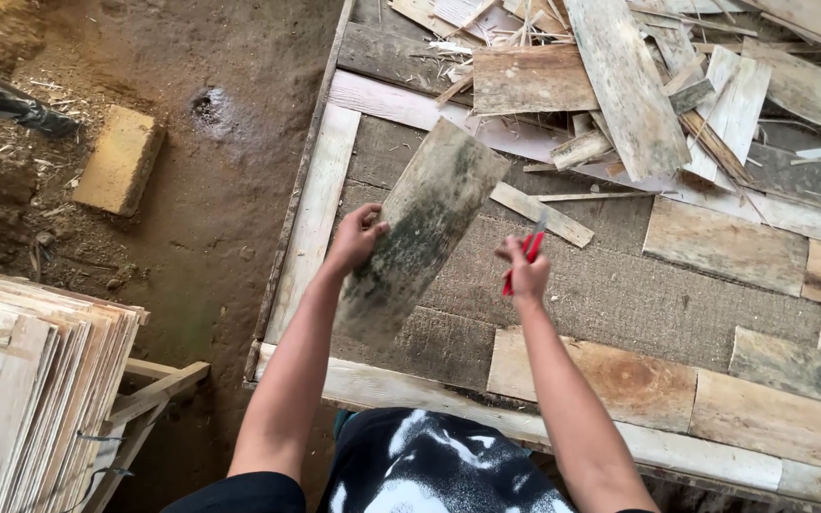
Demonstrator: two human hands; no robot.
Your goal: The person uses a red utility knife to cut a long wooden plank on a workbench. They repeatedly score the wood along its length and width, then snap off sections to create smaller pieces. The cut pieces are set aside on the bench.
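Scrap-strewn workbench (410, 152) — left hand (353, 237) grips mouldy board (425, 223), right hand (526, 275) clamps red cutter (525, 255)

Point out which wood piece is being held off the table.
The dark, mould-stained veneer sheet in the left hand; it alone is lifted and tilted, while the others lie flat.

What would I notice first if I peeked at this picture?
Probably the big mouldy, grey-green sheet of wood in the middle, held up at a slant by the left hand. Right beside it, the right hand grips a small red-handled tool. Behind them, at the top, a messy heap of wood scraps lies on the worktable.
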